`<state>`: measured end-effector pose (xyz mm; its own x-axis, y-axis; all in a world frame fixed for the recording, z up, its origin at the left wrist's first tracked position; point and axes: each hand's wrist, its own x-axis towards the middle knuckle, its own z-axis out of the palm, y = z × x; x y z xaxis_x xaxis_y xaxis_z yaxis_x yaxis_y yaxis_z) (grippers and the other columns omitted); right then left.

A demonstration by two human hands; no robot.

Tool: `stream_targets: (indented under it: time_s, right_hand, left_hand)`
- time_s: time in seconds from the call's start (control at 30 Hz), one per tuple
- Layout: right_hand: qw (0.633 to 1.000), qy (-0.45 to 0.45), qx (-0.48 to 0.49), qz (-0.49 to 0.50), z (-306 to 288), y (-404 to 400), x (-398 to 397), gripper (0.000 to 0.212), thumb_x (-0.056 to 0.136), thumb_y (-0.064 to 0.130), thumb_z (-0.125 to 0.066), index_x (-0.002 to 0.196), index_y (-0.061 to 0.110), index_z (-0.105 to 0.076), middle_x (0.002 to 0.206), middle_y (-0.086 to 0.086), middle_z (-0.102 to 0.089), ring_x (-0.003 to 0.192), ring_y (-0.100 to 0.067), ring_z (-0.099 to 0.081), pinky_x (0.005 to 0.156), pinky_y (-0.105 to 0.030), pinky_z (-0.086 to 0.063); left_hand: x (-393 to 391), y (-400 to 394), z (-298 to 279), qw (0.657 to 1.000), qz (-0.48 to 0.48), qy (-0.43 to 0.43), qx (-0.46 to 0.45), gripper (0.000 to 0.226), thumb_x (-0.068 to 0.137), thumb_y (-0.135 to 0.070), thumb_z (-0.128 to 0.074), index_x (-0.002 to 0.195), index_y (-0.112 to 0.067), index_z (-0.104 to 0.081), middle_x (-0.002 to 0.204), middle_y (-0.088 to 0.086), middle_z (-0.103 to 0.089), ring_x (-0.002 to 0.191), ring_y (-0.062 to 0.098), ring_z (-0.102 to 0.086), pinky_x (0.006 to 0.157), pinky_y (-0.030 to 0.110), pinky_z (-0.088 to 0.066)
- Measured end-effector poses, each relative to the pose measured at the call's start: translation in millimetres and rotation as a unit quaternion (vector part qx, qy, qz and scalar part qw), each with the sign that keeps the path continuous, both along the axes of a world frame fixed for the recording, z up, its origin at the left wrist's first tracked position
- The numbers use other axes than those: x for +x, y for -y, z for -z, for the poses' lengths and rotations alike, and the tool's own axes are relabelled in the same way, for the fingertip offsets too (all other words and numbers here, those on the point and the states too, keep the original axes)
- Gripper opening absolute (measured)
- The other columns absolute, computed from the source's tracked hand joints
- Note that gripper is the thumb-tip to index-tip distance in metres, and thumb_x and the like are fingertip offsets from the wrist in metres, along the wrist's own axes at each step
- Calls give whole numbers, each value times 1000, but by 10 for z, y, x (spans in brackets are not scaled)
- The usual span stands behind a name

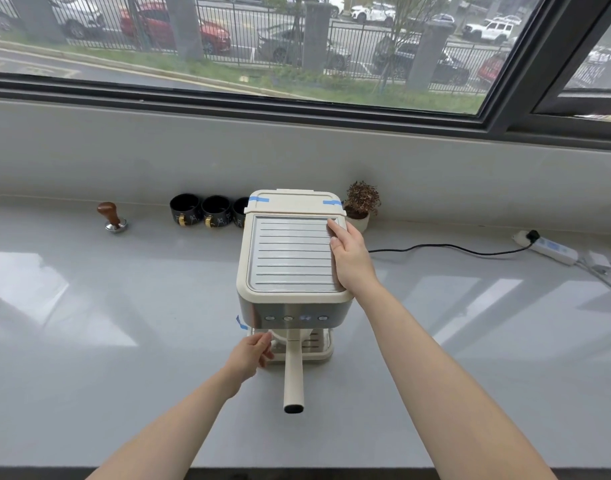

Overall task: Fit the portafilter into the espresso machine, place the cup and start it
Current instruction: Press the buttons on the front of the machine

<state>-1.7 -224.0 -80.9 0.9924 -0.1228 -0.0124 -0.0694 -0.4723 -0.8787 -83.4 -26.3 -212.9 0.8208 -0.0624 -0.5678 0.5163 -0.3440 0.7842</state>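
Centrally, right hand (349, 258) lies flat, steadying the espresso machine (293, 271); left hand (252, 353) pinches something unclear beside the portafilter (293, 372).

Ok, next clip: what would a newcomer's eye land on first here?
The cream espresso machine at the centre of the grey counter, its portafilter handle pointing at the viewer. The right hand lies flat on its top, the left hand at the drip tray. Three black cups wait behind, left.

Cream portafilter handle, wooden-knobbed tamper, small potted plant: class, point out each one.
Cream portafilter handle (293, 375), head view, middle of its shaft.
Wooden-knobbed tamper (107, 208), head view, brown knob.
Small potted plant (361, 197), head view, reddish foliage.
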Motion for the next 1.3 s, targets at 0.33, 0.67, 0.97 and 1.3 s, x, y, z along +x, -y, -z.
stream_targets:
  time_s: [0.33, 0.67, 0.97, 1.3]
  right_hand:
    - [998, 49, -13, 48, -21, 10, -174, 35, 96, 20, -43, 127, 23, -59, 144, 1, -46, 130, -15, -43, 108, -25, -32]
    - [985, 168, 24, -40, 576, 3, -1007, 79, 68, 35, -80, 129, 41, -31, 146, 1, -36, 117, -2, -53, 88, -17, -50]
    - [986, 166, -19, -1, 663, -127, -920, 90, 63, 26, -83, 126, 36, -19, 149, -1, -29, 116, -23, -57, 77, 2, -41]
    - [984, 175, -34, 3, 613, -211, -921, 85, 65, 25, -83, 125, 29, -22, 148, -5, -28, 124, -25, -50, 82, -35, -57]
  left_hand:
    - [-73, -91, -185, 990, -49, 108, 82, 21, 96, -28, -41, 112, -16, -45, 97, 2, -62, 90, 25, -63, 75, 47, -51]
    - [-7, -238, -660, 936, 48, 342, 72, 121, 70, -14, -82, 127, -66, 11, 127, -6, -55, 106, 15, -57, 81, 24, -48]
    - [53, -239, -724, 933, 37, 352, 64, 124, 67, -11, -84, 128, -68, 8, 93, -13, -62, 86, 19, -63, 67, 8, -48]
    - [115, -321, -779, 938, 36, 338, 63, 120, 69, -8, -82, 134, -63, 2, 100, -4, -67, 84, -9, -62, 64, 2, -45]
